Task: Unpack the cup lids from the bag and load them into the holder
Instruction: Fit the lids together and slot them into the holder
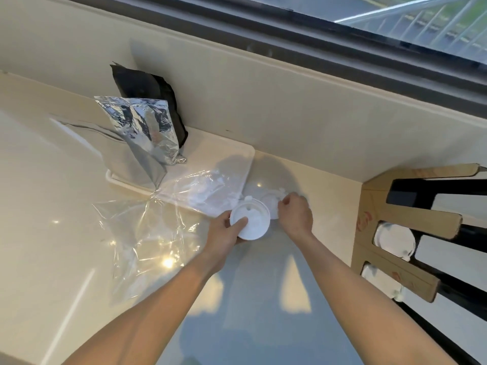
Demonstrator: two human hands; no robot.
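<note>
A glossy cream tabletop [39,206] fills most of the view, reflecting bright spots of light and a bluish sheen near the bottom. It meets a plain cream wall [237,96] with a narrow ledge. Above the wall, a dark-framed window [395,19] runs diagonally across the top right, showing pale railings and greenery outside.

The left hand [224,233] grips a white lid [250,219], thumb on top. At its two o'clock, the right hand [295,214] pinches another lid [270,204] lying on the counter [52,206]. A clear bag [158,233] sprawls at nine o'clock; the cardboard holder [395,219] stands at three.
</note>
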